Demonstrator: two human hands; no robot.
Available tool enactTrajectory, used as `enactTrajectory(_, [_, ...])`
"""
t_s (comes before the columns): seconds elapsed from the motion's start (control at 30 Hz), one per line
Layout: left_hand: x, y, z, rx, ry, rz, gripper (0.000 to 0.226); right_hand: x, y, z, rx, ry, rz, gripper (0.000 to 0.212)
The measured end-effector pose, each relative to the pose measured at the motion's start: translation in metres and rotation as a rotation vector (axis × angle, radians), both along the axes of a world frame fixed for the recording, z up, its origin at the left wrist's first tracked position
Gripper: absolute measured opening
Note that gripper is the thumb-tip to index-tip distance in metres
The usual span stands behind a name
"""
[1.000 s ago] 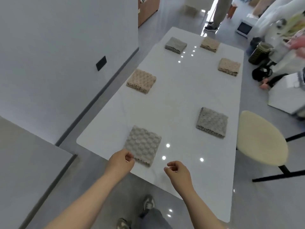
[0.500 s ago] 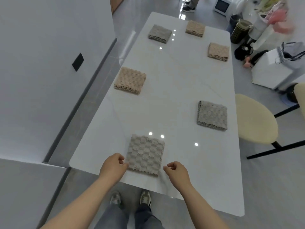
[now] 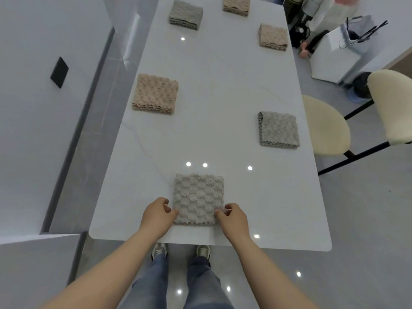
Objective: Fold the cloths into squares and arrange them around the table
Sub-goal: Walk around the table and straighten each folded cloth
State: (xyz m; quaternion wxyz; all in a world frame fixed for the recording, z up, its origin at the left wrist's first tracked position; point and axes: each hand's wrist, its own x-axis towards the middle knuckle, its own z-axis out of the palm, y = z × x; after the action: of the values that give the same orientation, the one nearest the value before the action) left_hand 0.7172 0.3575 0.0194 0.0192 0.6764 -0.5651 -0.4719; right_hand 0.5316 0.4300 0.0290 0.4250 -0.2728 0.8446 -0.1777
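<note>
now left hand (image 3: 156, 216), right hand (image 3: 233, 219), fingers (image 3: 219, 213) apparently tight on near cloth (image 3: 198, 197)

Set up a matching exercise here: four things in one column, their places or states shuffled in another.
1. nearer cream padded chair
2. black rectangular wall plate
3. nearest grey bubble-textured folded cloth
4. white rectangular table

a. held at its near corners by the left hand and right hand
b. on the wall, left of the table
c. right of the table
d. dotted with bright light reflections

Pairs: 1-c, 2-b, 3-a, 4-d.
</note>
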Motion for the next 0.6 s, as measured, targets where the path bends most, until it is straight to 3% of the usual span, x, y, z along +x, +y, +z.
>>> enactTrajectory(0.33, [-0.008, 0.006, -0.011, -0.044, -0.02, 0.03, 0.022, -0.002, 0.0, -0.016, -0.031, -0.035, -0.068, 0.015])
enactTrajectory(0.6, [-0.024, 0.012, -0.01, -0.062, 0.004, 0.031, 0.017, -0.021, 0.004, -0.022, -0.054, -0.028, -0.091, 0.023])
